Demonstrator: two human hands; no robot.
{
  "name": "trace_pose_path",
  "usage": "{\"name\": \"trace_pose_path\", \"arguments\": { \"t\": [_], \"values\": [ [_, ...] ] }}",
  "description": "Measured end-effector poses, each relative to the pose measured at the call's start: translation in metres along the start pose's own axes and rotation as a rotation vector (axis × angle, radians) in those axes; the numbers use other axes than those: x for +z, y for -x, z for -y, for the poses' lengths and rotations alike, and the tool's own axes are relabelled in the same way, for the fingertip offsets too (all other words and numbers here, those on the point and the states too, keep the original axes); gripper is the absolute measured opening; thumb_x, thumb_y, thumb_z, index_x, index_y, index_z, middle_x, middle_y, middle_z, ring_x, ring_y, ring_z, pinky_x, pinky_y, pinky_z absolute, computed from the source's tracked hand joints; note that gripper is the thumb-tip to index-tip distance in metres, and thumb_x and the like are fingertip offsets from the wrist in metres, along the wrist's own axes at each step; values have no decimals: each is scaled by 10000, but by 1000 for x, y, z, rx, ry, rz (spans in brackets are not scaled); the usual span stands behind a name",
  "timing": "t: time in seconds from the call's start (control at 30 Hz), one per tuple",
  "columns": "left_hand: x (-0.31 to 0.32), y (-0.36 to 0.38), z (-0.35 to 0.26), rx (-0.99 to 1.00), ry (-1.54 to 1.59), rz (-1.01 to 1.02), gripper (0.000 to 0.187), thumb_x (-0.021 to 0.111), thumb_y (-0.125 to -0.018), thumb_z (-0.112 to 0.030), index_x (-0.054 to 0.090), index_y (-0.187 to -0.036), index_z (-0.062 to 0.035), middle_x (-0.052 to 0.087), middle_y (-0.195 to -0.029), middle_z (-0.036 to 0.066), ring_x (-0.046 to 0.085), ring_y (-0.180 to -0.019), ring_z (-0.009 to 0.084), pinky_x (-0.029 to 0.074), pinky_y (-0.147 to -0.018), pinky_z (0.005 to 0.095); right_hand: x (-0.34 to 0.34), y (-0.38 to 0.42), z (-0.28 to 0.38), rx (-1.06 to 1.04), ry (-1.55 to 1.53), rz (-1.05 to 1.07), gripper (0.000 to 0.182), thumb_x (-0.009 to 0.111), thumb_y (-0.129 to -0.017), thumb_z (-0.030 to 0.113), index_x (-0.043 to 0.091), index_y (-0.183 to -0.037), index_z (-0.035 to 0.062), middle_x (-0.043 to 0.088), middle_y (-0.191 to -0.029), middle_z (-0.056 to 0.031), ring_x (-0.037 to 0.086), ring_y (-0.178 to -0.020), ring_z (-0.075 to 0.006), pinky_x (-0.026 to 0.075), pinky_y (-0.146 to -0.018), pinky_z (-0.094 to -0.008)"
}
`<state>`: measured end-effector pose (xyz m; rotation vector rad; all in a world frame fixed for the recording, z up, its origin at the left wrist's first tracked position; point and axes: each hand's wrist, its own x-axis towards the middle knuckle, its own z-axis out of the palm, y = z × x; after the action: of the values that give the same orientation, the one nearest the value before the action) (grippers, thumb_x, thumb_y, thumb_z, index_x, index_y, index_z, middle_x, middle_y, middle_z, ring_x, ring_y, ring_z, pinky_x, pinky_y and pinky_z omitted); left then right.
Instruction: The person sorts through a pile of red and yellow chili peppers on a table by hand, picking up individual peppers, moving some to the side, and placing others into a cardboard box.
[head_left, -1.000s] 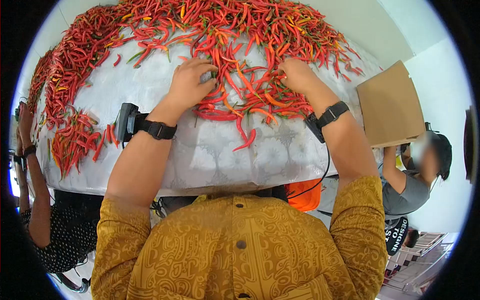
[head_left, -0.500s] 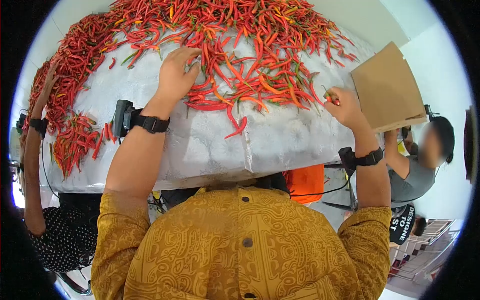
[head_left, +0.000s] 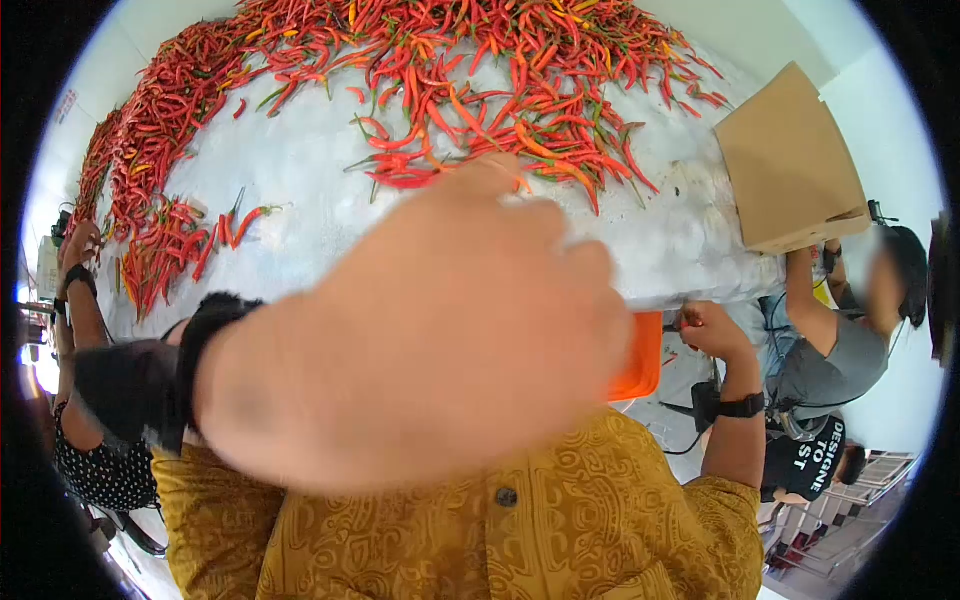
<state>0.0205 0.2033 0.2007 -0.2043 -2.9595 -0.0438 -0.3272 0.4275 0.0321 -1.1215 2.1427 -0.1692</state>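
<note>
Close to the camera, my left hand (head_left: 440,340) covers the middle of the view, back toward me and blurred; its fingers are mostly hidden. Behind it, loose red chili peppers (head_left: 560,150) lie spread over the table. My right hand (head_left: 714,332) is low at the table's near edge, beside an orange container (head_left: 648,362) below the tabletop. Its fingers are closed, with a bit of red chili (head_left: 688,323) showing at the fingertips.
A large heap of chilies (head_left: 190,80) lines the table's far and left sides. A smaller pile (head_left: 160,255) lies at left. An open cardboard box (head_left: 790,170) stands on the right. People sit on both sides, one with a hand (head_left: 82,243) near the left heap.
My left hand has risen from the chilies toward the camera. My right hand has moved down off the tabletop to beside the orange container, still closed on chilies.
</note>
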Motion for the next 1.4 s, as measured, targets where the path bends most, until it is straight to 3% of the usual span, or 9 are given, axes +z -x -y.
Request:
{"name": "trace_pose_path", "arguments": {
  "t": [0.13,0.23,0.3,0.83,0.9,1.03,1.23,1.3,1.4],
  "values": [
    [-24,-13,-35,-111,56,-82,171,584,-703,-136,603,-837,-31,581,-845,88,594,-771,272,481,-757,421,37,-19,-60,120,186,0,281,628,-686,135,620,-940,16,644,-754,-135,617,-607,-260,481,-577,-354],
    [-17,-20,-43,-128,80,-9,172,582,-705,-136,602,-838,-29,582,-845,90,594,-770,273,482,-754,421,52,-15,-80,-237,353,-387,411,657,-679,172,598,-1062,34,658,-918,-156,650,-774,-271,500,-710,-343],
    [-15,-24,-45,-123,106,45,172,581,-706,-135,602,-838,-28,583,-845,91,594,-769,274,482,-751,421,35,5,-21,241,52,-33,545,682,-671,190,539,-1167,15,641,-1023,-158,628,-931,-249,476,-821,-337],
    [-35,-55,-40,-80,100,353,174,570,-716,-134,599,-841,-17,588,-844,100,594,-760,283,485,-733,419,79,-24,-30,227,-19,279,583,717,-695,359,565,-1120,-10,635,-1014,-192,636,-837,-273,505,-723,-361],
    [-29,-56,-40,-99,173,404,174,569,-718,-134,599,-842,-16,589,-844,101,594,-759,284,485,-731,419,86,-17,-42,-120,176,63,539,713,-694,331,582,-1086,-15,634,-984,-209,640,-792,-280,510,-690,-357],
    [-17,-52,-41,-146,323,510,175,566,-720,-133,598,-843,-13,590,-844,104,594,-757,286,486,-726,419,73,-3,-18,68,-50,198,492,703,-704,325,603,-1051,-10,647,-937,-196,648,-779,-274,516,-681,-347],
    [-41,-71,-30,-140,222,603,176,562,-724,-133,597,-844,-9,593,-843,107,594,-754,289,487,-720,419,72,-14,-17,-320,-80,166,514,706,-709,343,601,-1061,-16,650,-919,-197,652,-759,-256,517,-654,-332],
    [-50,-88,-31,-86,167,626,177,561,-725,-133,597,-844,-7,593,-843,108,594,-753,290,488,-717,418,79,-14,-26,102,-62,192,539,704,-724,357,590,-1089,-21,630,-984,-215,651,-732,-244,521,-634,-311],
    [-51,-94,-28,-105,184,725,177,559,-727,-132,596,-845,-5,594,-843,110,594,-752,292,488,-714,418,97,-17,-51,113,-203,230,551,701,-737,363,581,-1105,-30,599,-1049,-226,647,-719,-245,531,-631,-302]
  ]
}}
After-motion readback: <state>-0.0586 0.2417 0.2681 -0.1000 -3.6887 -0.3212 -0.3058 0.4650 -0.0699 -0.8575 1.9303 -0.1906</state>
